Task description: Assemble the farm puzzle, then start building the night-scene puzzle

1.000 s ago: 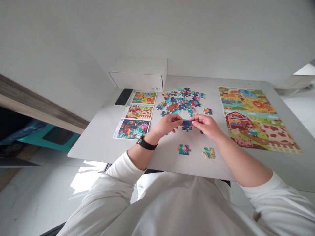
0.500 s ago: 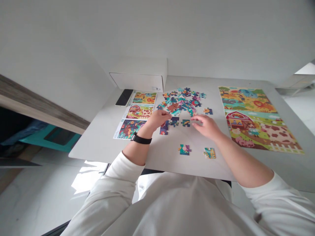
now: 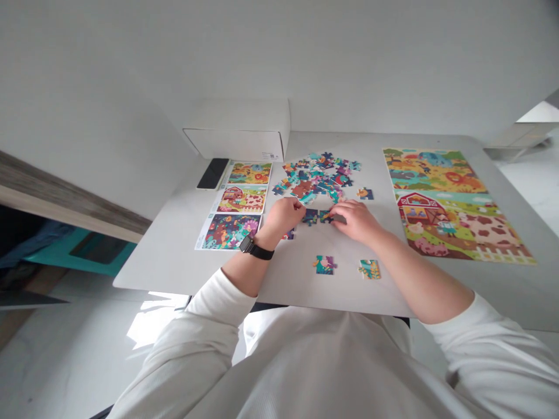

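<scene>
On the table, my right hand [image 3: 357, 221] has its fingertips closed on a small dark puzzle piece [image 3: 325, 216] with teal and yellow marks. Just left of that lies a dark blue puzzle piece [image 3: 310, 217], close beside it. My left hand [image 3: 285, 215] is curled near the blue piece's left side; whatever its fingers pinch is hidden. Under its wrist shows part of a purple-red piece [image 3: 289, 234]. A heap of loose puzzle pieces [image 3: 321, 176] lies just beyond both hands. Nearer the front edge are a teal and pink piece [image 3: 324, 265] and a teal and orange piece [image 3: 370, 269].
At right lies an assembled puzzle [image 3: 454, 203] with farm and safari pictures. A picture sheet [image 3: 238, 201] and a phone [image 3: 213, 173] are at left, before a white box [image 3: 236, 142]. One orange-blue piece [image 3: 365, 193] sits right of the heap.
My right hand has moved left onto the small dark piece, which now lies closer to the blue one. My left hand has turned and curled more, covering more of the purple-red piece.
</scene>
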Available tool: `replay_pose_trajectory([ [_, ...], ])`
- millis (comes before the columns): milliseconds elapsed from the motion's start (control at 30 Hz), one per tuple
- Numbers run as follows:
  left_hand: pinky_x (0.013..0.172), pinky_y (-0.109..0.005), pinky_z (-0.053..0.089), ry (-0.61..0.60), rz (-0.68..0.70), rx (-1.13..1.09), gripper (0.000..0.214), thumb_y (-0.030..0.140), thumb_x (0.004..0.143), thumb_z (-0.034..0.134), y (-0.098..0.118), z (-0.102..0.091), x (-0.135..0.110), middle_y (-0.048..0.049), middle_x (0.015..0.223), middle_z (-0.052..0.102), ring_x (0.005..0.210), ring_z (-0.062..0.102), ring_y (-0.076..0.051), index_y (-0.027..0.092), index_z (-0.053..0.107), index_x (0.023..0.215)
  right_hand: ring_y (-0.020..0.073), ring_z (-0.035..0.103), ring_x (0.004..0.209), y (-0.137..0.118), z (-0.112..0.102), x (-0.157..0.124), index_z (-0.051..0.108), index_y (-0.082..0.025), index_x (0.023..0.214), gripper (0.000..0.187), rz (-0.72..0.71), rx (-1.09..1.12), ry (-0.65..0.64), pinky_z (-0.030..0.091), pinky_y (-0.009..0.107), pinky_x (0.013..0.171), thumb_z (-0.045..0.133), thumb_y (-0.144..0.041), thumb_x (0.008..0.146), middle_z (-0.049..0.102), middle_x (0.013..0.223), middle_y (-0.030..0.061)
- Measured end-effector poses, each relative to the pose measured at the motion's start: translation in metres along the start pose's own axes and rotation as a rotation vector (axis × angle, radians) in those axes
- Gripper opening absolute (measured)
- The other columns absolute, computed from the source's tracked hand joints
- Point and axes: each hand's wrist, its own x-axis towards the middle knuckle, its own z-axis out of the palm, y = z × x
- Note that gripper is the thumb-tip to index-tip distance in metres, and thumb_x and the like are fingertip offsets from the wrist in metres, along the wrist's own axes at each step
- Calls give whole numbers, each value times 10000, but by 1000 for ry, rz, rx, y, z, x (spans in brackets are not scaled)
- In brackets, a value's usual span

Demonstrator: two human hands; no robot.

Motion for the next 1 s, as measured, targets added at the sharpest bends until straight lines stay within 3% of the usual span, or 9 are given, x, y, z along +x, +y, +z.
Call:
replay_pose_trajectory([
  [267, 748, -307, 436, 32, 25, 53, 196, 191, 880, 706, 4, 3, -2, -95, 797, 694, 799, 658, -238, 203, 670, 688, 345, 715, 1190, -1, -2, -1, 816, -280, 1097, 203, 12, 21, 2, 502, 524, 1092, 782, -201, 913, 816, 1218, 90],
  [367, 849, -335, 507, 52, 110, 168, 86, 231, 943, 698, 4, -1, -5, -119, 989, 741, 928, 701, -263, 187, 766, 915, 341, 718, 1197, -2, -3, -2, 813, -269, 1120, 207, 14, -16, -12, 510, 521, 1086, 775, -210, 925, 813, 1247, 93],
  [500, 1066, -407, 544, -83, 335, 315, 274, 283, 966, 736, -2, -5, -8, -109, 1220, 754, 1191, 698, -301, 218, 789, 1226, 335, 724, 1214, -1, -7, -4, 804, -246, 1139, 216, 7, -74, -21, 518, 508, 1088, 765, -204, 932, 816, 1259, 96],
  [600, 1159, -444, 520, -167, 431, 370, 261, 296, 976, 742, -5, -4, -8, -100, 1278, 752, 1266, 678, -312, 242, 818, 1220, 334, 726, 1216, 1, -10, -7, 800, -246, 1145, 234, 19, -106, -25, 521, 504, 1087, 768, -185, 921, 818, 1273, 89],
  [733, 1123, -447, 551, -220, 459, 401, 265, 307, 1005, 727, -5, -2, -12, -114, 1240, 764, 1225, 698, -311, 219, 830, 1233, 328, 730, 1204, 3, -14, -10, 800, -257, 1151, 242, 39, -121, -31, 527, 499, 1080, 772, -188, 921, 822, 1272, 83],
  [1000, 1115, -420, 560, -177, 397, 387, 255, 300, 996, 738, 0, -4, -19, -106, 1263, 774, 1216, 711, -293, 228, 819, 1227, 329, 737, 1215, 1, -15, -11, 807, -250, 1148, 247, 52, -105, -36, 538, 511, 1095, 780, -175, 914, 823, 1264, 86],
])
